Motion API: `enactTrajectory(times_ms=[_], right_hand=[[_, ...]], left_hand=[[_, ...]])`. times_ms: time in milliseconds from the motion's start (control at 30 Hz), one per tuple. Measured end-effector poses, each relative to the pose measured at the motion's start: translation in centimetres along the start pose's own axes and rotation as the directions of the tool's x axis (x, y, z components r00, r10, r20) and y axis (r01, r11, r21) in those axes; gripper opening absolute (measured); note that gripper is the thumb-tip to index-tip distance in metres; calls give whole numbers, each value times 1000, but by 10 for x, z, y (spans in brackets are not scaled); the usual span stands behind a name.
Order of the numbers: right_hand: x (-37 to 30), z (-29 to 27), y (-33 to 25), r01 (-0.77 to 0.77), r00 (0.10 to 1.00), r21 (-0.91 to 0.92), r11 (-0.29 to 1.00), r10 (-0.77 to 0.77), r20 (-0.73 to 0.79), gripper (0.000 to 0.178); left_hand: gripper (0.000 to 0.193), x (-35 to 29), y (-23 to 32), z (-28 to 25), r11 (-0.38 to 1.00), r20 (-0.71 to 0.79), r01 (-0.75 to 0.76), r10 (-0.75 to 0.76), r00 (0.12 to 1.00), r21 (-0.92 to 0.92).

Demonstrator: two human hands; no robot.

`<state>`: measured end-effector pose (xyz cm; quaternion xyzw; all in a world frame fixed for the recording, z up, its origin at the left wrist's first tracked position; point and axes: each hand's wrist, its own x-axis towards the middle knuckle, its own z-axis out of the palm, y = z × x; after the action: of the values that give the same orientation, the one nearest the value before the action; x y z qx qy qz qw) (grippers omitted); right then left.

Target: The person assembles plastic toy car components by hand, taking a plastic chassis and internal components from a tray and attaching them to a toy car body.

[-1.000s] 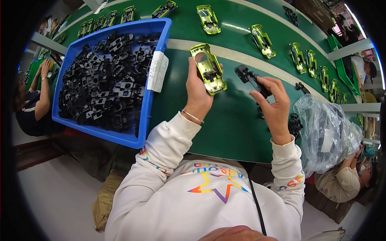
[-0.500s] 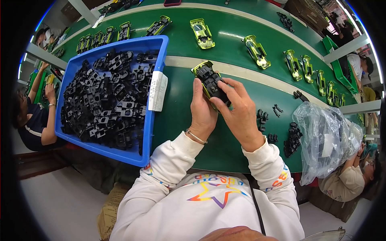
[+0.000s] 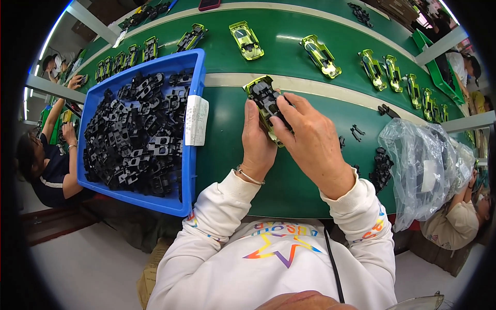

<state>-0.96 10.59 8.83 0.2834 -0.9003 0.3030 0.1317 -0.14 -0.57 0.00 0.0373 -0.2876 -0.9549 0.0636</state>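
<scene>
A yellow-green toy car is held underside up above the green worktable, a black chassis piece lying in its shell. My left hand wraps round it from the left and below, thumb along its side. With thumb and fingers bent together, my right hand grips the chassis at its right side; whether a small part sits under those fingertips is hidden. Left of my hands stands a blue bin heaped with black chassis pieces.
Yellow-green car shells stand spaced along the green belt beyond a pale rail. Small black parts lie to the right, beside a clear plastic bag. Co-workers sit at both sides.
My right hand has shifted its fingers up along the chassis, with its back turned more upward. The car stays in my left hand. The whole view has shifted slightly.
</scene>
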Motion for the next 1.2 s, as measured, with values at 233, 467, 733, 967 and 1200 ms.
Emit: enactTrajectory(times_ms=[233,467,733,967,1200], right_hand=[[-4,10,0,10,1000,-68,998,-10,4,30],[-8,19,2,-63,997,-55,997,65,31,30],[-16,17,0,7,1000,-159,987,-7,2,32],[-16,13,0,-10,999,-86,996,7,-38,36],[-9,-3,-6,54,997,-202,978,-42,61,32]], left_hand=[[52,-4,0,-1,999,-19,38,-38,999,-27],[43,-3,1,2,999,-38,37,-38,999,-24],[29,-5,-2,6,996,-32,0,3,999,86],[35,-7,-1,14,997,-8,-10,11,1000,76],[32,-5,-2,15,994,-40,-37,42,998,108]])
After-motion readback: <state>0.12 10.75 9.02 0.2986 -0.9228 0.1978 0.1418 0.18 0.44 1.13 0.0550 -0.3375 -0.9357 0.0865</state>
